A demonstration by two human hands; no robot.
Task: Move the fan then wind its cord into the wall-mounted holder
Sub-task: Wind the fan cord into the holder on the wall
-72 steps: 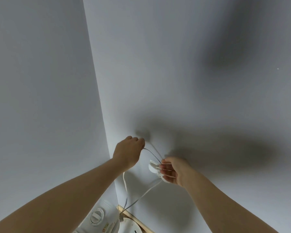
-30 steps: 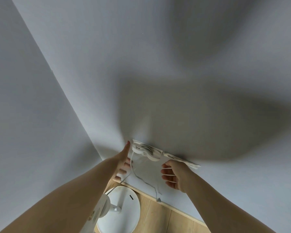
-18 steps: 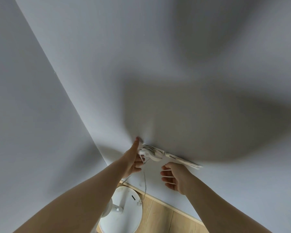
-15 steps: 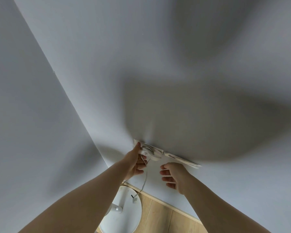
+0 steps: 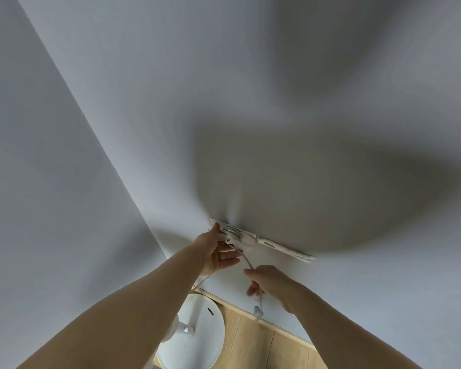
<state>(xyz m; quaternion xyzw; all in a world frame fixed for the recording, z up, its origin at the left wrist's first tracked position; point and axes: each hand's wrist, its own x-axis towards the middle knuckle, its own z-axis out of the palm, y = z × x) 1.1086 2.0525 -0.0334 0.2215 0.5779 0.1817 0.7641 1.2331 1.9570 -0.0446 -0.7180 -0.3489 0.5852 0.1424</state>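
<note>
A white wall-mounted holder (image 5: 238, 237) sticks out from the grey wall, with loops of white cord on it. My left hand (image 5: 214, 250) presses against the holder's left end, fingers spread beneath it. A stretch of cord (image 5: 246, 261) runs down from the holder into my right hand (image 5: 270, 282), which pinches it. The plug end (image 5: 258, 311) dangles below that hand. The fan's round white base (image 5: 197, 334) stands on the floor under my left forearm, which hides the rest of the fan.
A second flat white bracket (image 5: 286, 250) continues to the right of the holder. A wall corner (image 5: 123, 182) runs diagonally on the left. Wooden floor (image 5: 253, 344) and a light skirting board (image 5: 277, 328) lie below.
My right hand has dropped from under the bracket and taken hold of the hanging cord. My left hand has stayed at the holder's left end.
</note>
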